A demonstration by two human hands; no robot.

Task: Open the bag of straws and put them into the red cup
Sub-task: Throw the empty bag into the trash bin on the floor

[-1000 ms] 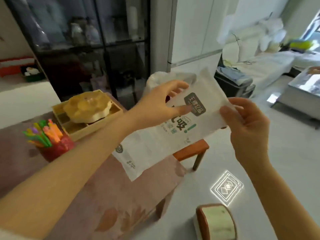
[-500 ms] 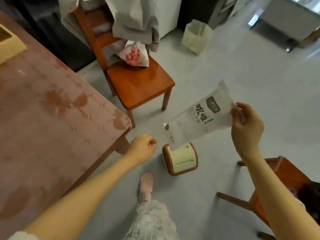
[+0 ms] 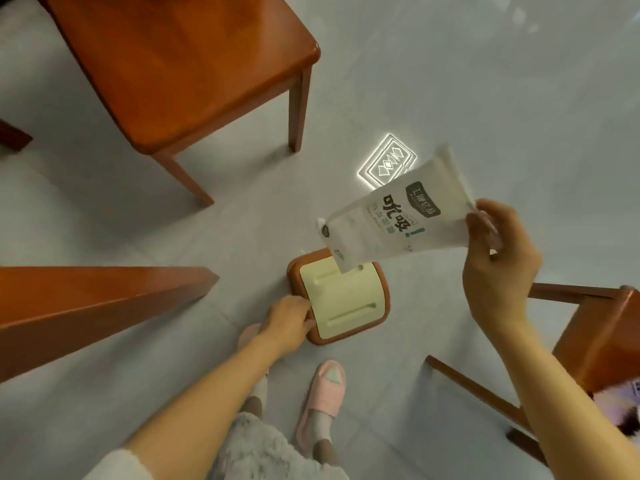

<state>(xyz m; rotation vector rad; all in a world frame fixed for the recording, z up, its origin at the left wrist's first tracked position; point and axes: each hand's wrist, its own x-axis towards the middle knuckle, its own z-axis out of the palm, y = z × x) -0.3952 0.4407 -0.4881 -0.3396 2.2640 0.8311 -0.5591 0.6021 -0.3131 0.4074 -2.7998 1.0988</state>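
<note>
Your right hand (image 3: 498, 268) pinches the straw bag (image 3: 398, 220) aloft, apparently emptied for discarding; your left hand (image 3: 289, 320), fingers curled, presses the bin lid (image 3: 341, 301).

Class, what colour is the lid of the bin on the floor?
Pale yellow-cream, framed by a brown rim, on the bin; head view.

A pale grey tiled floor (image 3: 450, 81) carries everything. On it stands a small bin (image 3: 341, 297) with a cream lid. Beyond the bin stands a wooden chair (image 3: 180, 64); just in front of it, two pink slippers (image 3: 323, 396); right of it, another chair (image 3: 588, 341).
</note>
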